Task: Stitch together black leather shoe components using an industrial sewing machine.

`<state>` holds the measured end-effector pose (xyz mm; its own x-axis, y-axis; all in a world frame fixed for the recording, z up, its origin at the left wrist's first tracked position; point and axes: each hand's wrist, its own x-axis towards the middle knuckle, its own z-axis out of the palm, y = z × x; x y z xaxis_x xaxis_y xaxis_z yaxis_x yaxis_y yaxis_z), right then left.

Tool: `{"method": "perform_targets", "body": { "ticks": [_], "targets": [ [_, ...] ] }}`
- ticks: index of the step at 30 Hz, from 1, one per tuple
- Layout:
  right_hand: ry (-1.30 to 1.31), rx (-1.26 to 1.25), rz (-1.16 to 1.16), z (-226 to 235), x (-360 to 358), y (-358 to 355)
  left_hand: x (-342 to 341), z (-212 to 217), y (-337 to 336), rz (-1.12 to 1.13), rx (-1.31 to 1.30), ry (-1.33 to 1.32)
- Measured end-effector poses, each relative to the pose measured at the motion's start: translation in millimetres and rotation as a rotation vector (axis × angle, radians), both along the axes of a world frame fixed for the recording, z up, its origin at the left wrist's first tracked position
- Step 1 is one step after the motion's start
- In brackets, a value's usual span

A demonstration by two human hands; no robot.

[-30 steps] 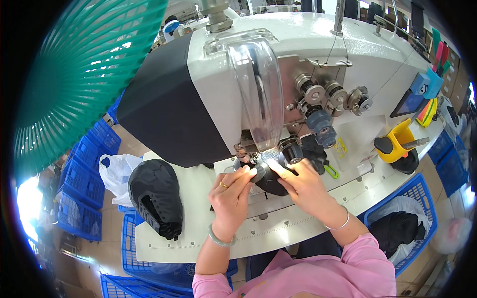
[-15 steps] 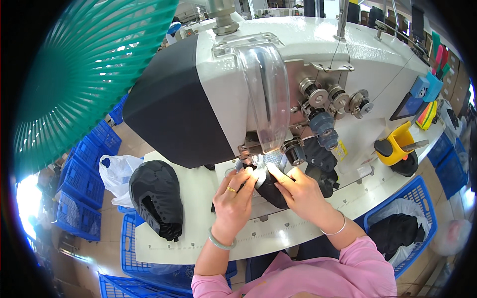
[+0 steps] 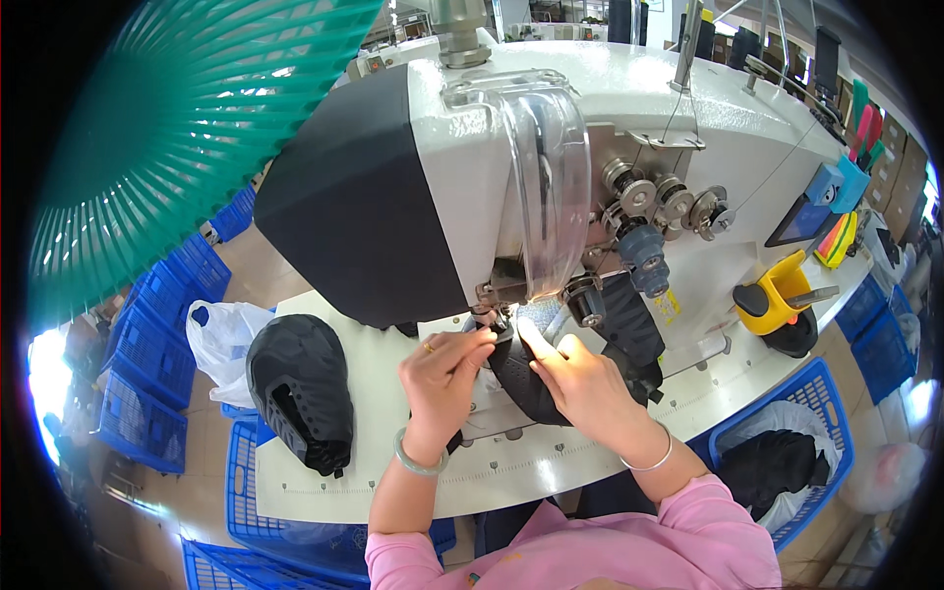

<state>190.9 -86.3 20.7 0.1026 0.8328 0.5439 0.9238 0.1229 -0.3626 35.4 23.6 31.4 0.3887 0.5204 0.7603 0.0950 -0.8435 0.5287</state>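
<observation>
A black shoe upper (image 3: 528, 390) lies under the head of a white sewing machine (image 3: 447, 182), with a pale patterned lining (image 3: 539, 315) showing inside it. My left hand (image 3: 440, 379) is closed in a pinch at the upper's left edge, close to the needle area; its fingertips partly hide what they grip. On the other side my right hand (image 3: 582, 382) grips the upper, index finger stretched along it toward the needle area and thumb bent against it. Another black shoe upper (image 3: 300, 388) rests on the table left of my left hand.
A green fan guard (image 3: 167, 147) fills the upper left. Thread tension dials (image 3: 639, 192) sit on the machine's front. A yellow holder (image 3: 777, 295) stands on the table at right. Blue baskets (image 3: 831, 393) flank the table, and a white plastic bag (image 3: 224, 344) hangs at its left.
My left hand has shifted slightly left, and the light grey strip by its fingertips no longer shows. More of the upper's black side is visible between my hands. The whole view has shifted a little.
</observation>
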Motion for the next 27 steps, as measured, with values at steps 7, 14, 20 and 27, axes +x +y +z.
{"method": "perform_targets", "body": {
  "ticks": [7, 14, 20, 27],
  "targets": [
    [-0.013, -0.012, -0.044, 0.6, -3.9, 1.6, -0.2, -0.6, -2.2, 0.027, 0.222, 0.038],
    [-0.017, 0.004, -0.048, -1.8, -1.6, 5.7, -2.8, -3.2, 3.7, -0.011, 0.291, 0.046],
    [-0.019, -0.01, -0.1, -1.6, -8.3, 9.2, -1.3, -0.2, 8.3, -0.008, 0.269, 0.047],
    [-0.044, 0.056, -0.059, -5.4, 0.3, 20.8, 0.9, 0.0, 13.1, 0.008, 0.354, 0.079]
  ]
}}
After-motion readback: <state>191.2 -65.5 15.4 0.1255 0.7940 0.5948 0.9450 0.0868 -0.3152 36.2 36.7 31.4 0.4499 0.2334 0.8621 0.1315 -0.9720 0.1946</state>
